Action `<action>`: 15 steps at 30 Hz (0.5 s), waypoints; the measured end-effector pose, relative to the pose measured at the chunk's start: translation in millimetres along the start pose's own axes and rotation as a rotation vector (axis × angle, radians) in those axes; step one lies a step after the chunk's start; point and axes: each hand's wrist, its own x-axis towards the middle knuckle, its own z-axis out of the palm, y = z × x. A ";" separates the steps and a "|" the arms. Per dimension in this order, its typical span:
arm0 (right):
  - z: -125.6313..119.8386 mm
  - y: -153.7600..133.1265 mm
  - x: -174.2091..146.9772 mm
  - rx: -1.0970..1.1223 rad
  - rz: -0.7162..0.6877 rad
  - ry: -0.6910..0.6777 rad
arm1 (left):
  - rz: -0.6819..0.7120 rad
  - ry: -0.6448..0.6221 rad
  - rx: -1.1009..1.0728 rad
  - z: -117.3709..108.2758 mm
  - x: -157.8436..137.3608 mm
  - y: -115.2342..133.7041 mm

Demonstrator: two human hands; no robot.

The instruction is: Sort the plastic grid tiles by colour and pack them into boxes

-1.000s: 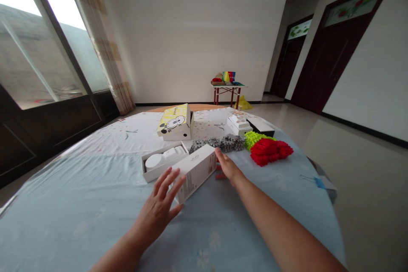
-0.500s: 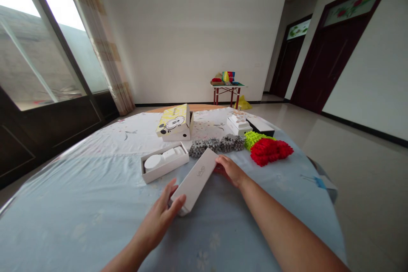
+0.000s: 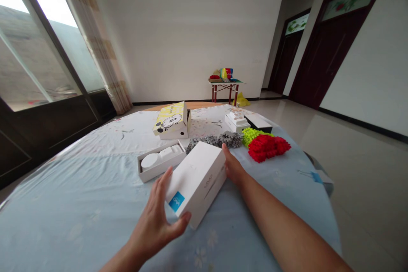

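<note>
A white vivo phone box point(image 3: 196, 170) with a blue label is tilted between my two hands, over the tablecloth. My left hand point(image 3: 159, 216) grips its near end, thumb on the lower corner and fingers along the left edge. My right hand point(image 3: 234, 165) holds the far right side, its fingers partly hidden behind the box. Just beyond my left hand, an open narrow white box point(image 3: 145, 176) holds a round white piece point(image 3: 151, 161) and a smaller white piece point(image 3: 170, 151). Grey bumpy fabric point(image 3: 232, 139) lies behind the phone box, which hides part of it.
To the right lie red point(image 3: 269, 148) and lime-green point(image 3: 251, 137) bumpy fabric pieces. Farther back stand a yellow and white cartoon box point(image 3: 172, 121), a white box point(image 3: 236, 124) and a black, white-edged box part point(image 3: 259, 124). A small table point(image 3: 225, 83) stands by the wall.
The phone box has turned in my hands, so its broad face with the blue label now shows beside the lettered narrow side. My left hand has spread wider around its end.
</note>
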 end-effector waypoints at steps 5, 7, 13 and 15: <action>-8.5 0.6 1.7 0.042 0.097 -0.070 | -0.332 0.026 -0.542 -16.0 18.3 -5.6; -15.4 -3.6 0.0 -0.042 0.075 -0.174 | -0.523 0.022 -0.811 -22.6 25.7 -12.5; -35.4 -10.9 -2.5 -0.257 0.065 -0.381 | -0.738 -0.094 -1.295 -39.7 31.0 -33.9; -36.6 -11.6 -2.3 -0.403 0.060 -0.431 | -0.762 -0.107 -1.337 -44.9 30.4 -39.1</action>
